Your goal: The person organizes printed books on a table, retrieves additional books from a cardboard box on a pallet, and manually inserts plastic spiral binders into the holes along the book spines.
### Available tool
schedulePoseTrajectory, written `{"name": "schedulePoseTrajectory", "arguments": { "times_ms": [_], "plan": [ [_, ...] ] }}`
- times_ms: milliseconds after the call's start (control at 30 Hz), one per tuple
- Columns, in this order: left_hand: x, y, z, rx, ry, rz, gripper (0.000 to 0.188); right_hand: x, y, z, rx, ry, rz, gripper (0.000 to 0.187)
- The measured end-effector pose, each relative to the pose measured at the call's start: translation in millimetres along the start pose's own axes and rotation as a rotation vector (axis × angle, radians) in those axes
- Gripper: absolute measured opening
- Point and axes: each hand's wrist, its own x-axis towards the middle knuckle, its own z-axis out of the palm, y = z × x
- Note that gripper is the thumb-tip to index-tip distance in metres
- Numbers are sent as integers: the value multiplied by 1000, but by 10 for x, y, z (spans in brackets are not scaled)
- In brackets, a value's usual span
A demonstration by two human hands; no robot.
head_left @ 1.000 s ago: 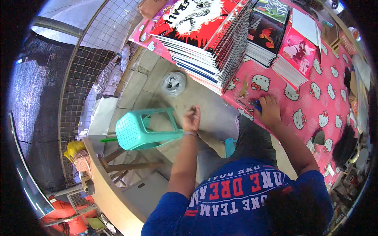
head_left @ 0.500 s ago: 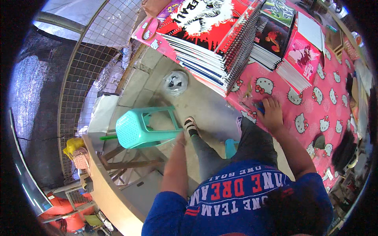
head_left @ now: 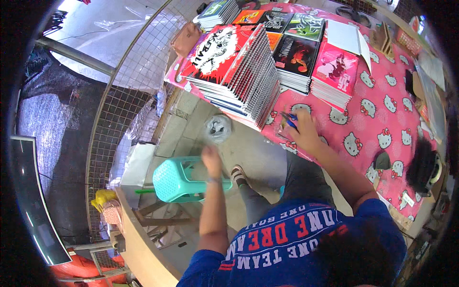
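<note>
At the near edge of the pink cloth-covered table, my right hand [head_left: 306, 133] is closed around a small blue-handled tool [head_left: 289, 121]; its exact kind is too small to make out. Just beyond that hand rises a tall stack of spiral-bound notebooks [head_left: 217, 50] with a red, white and black cover. My left hand [head_left: 211, 161] hangs in the air over the floor, left of the table and near a turquoise plastic stool [head_left: 167, 181]. Motion smears its fingers.
More notebook stacks stand behind, among them a black one [head_left: 297, 56] and a pink one [head_left: 337, 69]. A wire mesh panel [head_left: 117, 107] runs along the left. A wooden board edge [head_left: 143, 244] lies near left, and a plastic-wrapped bundle [head_left: 218, 128] is on the floor.
My right hand has lifted from the tabletop with the blue-handled tool and moved toward the notebook stack. My left forearm has swung forward and up. The view has tilted, showing more of the table.
</note>
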Motion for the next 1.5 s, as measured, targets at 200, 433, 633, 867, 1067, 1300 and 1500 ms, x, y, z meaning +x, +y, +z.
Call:
{"name": "schedulePoseTrajectory", "arguments": {
  "times_ms": [200, 433, 633, 867, 1067, 1300, 1500],
  "plan": [
    [1356, 2918, -1804, -491, 295, 724, 22, 809, -1019, -555, 438, 280, -418, 52],
    [1761, 3314, -1562, -162, -474, 705, 44, 952, -1117, -371, 421, 201, -411, 54],
    [1698, 3170, -1445, -265, -424, 873, 40, 870, -1031, -309, 437, 182, -433, 55],
    [1745, 3144, -1341, -399, -543, 601, 37, -380, 318, -547, -100, 29, -94, 55],
    [1652, 3086, -1502, -424, -459, 669, 37, -1433, 981, -932, -332, 13, 8, 54],
    [1547, 3125, -1498, -465, -357, 629, 43, -1443, 964, -820, -525, -38, 103, 49],
    [1465, 3161, -1537, -432, -328, 547, 47, -1422, 1018, -789, -493, 22, 29, 49]
  ]
}}
